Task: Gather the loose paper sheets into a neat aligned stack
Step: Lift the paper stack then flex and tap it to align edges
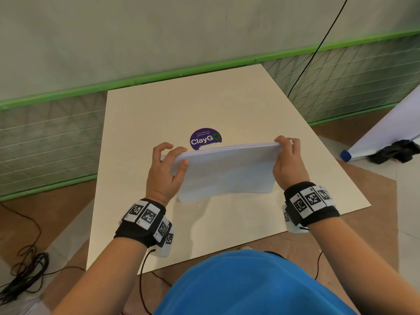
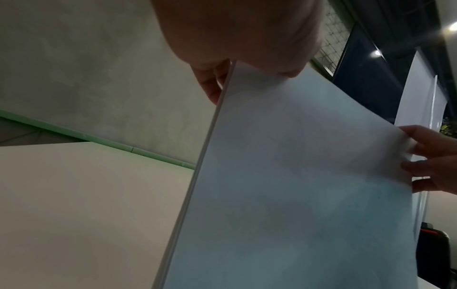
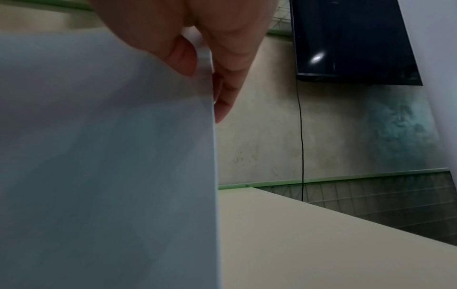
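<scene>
A stack of white paper sheets (image 1: 227, 171) stands on its long edge on the beige table (image 1: 159, 110), tilted toward me. My left hand (image 1: 166, 164) grips its upper left corner, thumb on the near face and fingers behind. My right hand (image 1: 287, 155) grips the upper right corner the same way. In the left wrist view the paper stack (image 2: 296, 185) fills the middle with its side edge showing; the right hand (image 2: 427, 162) holds the far side. In the right wrist view the thumb pinches the sheets (image 3: 106, 166) against the fingers (image 3: 222, 97).
A round purple ClayGo sticker (image 1: 204, 138) lies on the table just behind the stack. Green-framed mesh fencing (image 1: 45, 137) runs behind the table. Cables (image 1: 25, 269) lie on the floor at left. A white roll with a blue cap (image 1: 345, 155) and dark cloth lie at right.
</scene>
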